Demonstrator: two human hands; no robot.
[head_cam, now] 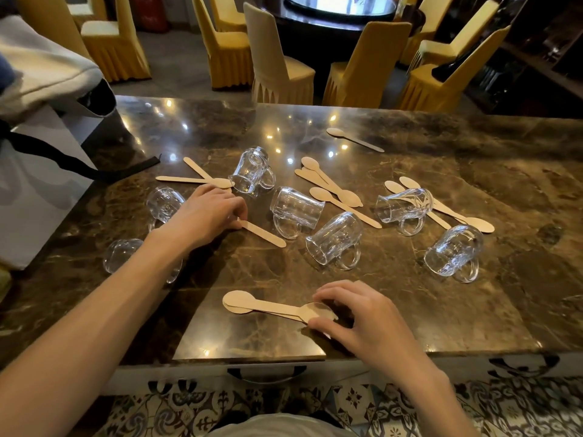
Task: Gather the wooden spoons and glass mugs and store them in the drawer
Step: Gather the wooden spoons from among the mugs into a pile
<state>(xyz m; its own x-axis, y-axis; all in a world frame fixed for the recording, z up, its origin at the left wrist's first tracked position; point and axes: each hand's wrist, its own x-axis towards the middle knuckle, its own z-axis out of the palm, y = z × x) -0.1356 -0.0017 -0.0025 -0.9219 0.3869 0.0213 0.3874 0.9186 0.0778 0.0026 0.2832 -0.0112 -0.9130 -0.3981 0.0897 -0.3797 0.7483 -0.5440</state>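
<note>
Left hand [208,216]: fingertips pinching one end of a wooden spoon [263,231] lying flat on the marble top [473,310], centre-left.
Right hand [359,316]: fingers curled round one end of a spoon stack [268,305], near edge.
Glass mugs [334,241]: seven, on their sides, spread left to right.
Loose spoons [331,187]: scattered among the mugs.
Drawer [266,377]: closed, below near edge.

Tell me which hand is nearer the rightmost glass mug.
Right. The right hand grips stacked spoons at the near edge of the table, just left of the mug. The left hand pinches a spoon well off to the mug's left.
</note>
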